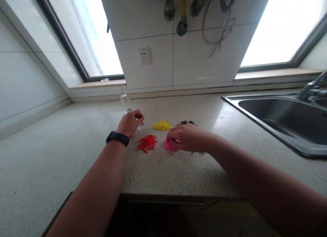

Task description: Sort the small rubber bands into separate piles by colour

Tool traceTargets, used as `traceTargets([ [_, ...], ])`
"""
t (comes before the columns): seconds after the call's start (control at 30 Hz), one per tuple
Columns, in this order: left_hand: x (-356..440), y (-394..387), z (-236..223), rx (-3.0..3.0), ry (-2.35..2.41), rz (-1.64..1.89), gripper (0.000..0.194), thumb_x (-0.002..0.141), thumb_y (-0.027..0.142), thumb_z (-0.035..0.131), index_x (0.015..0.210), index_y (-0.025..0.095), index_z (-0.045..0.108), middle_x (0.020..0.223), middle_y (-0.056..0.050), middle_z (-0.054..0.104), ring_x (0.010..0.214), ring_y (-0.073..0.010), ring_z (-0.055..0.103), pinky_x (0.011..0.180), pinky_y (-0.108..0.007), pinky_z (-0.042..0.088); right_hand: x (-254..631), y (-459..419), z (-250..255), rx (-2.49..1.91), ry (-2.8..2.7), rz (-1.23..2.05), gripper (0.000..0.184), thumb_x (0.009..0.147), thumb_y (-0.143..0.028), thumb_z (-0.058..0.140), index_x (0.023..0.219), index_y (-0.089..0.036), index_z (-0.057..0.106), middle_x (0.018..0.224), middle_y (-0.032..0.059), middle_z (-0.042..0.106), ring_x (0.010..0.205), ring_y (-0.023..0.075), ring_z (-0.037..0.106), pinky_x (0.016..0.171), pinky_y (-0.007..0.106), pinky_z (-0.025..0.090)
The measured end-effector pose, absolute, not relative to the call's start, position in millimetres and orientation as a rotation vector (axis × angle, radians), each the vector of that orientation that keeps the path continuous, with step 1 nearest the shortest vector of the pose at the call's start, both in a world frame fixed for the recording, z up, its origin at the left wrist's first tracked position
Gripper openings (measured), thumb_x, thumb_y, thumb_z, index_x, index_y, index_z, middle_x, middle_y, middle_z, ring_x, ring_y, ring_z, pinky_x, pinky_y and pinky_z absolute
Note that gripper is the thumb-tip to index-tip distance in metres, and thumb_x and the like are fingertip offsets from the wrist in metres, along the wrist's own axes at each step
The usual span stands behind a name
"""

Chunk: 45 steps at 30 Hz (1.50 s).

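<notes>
Small elastic-looking bands lie sorted by colour in loose piles on the speckled counter. My right hand (189,137) bends over the pink bands (169,147), its fingers closed down among them. Close by are a red pile (146,143) and a yellow pile (161,125); black bands (186,122) show partly behind my right hand. My left hand (130,122), with a dark wristband (118,138), is closed in a pinch left of the yellow pile. What it holds is too small to make out. Pink bits peek out around it, beside a clear bottle (125,100).
A steel sink (276,117) with a faucet (311,87) is set into the counter (163,175) on the right. The tiled wall behind carries a socket (145,56), pipe valves (182,27) and a looped cord (219,39). Windows flank it.
</notes>
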<state>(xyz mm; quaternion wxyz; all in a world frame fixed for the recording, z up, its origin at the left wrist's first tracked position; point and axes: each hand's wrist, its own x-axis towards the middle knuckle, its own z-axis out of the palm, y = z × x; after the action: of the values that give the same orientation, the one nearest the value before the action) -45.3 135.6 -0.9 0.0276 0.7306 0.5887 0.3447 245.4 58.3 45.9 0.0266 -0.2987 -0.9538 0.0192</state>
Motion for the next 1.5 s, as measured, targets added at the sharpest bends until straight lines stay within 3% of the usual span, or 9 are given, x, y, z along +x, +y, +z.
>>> traceTargets([
  [1.5,-38.1,130.8,2.8,2.246,1.751,1.038,0.008,0.085,0.027,0.067,0.086,0.020,0.073,0.083,-0.004,0.076,0.074,-0.0172,0.069,0.074,-0.031,0.050,245.2,58.0,45.0,-0.901,-2.952,0.105,0.019,0.095,-0.024,0.054,0.101,-0.020,0.071,0.101,0.0067,0.074,0.085,0.0187,0.065,0.070,0.030,0.038],
])
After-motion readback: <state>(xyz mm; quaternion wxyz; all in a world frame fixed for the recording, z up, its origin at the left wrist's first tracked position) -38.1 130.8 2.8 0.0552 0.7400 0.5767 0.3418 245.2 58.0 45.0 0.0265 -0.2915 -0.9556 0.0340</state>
